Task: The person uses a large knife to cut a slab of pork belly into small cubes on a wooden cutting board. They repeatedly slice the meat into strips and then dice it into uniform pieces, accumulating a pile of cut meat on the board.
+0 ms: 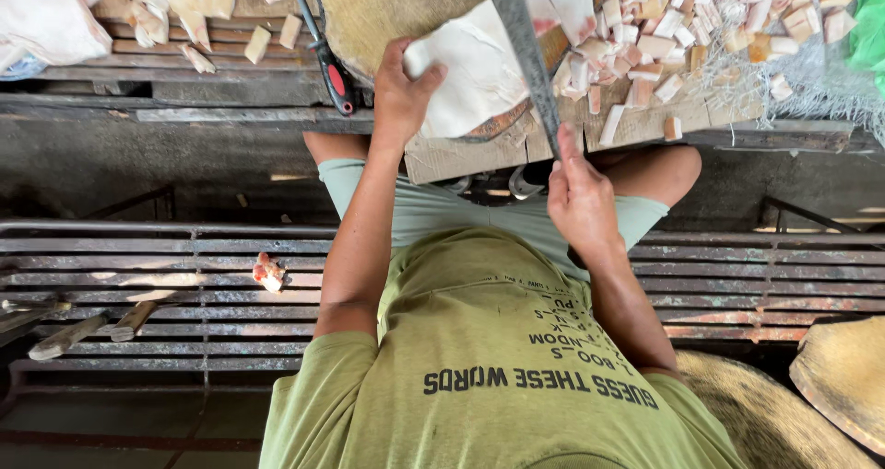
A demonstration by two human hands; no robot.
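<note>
Two hands work over a wooden board (479, 156) at the person's knees. Nearest to the camera, the right hand (581, 197) is closed around the handle of a long blade (525, 45). The long axis of this blade runs from the hand up and slightly left, away from the body. A little farther, the left hand (401, 96) grips the left edge of a pale flat slab (475, 77), thumb on top; the slab lies on the board, touching the blade on its right side. Behind it are a round block (387, 8) and a heap of small cut pieces (682, 27). I judge the danger is a slip: the left fingers are near the cutting edge, and an unsteady slab could shift.
</note>
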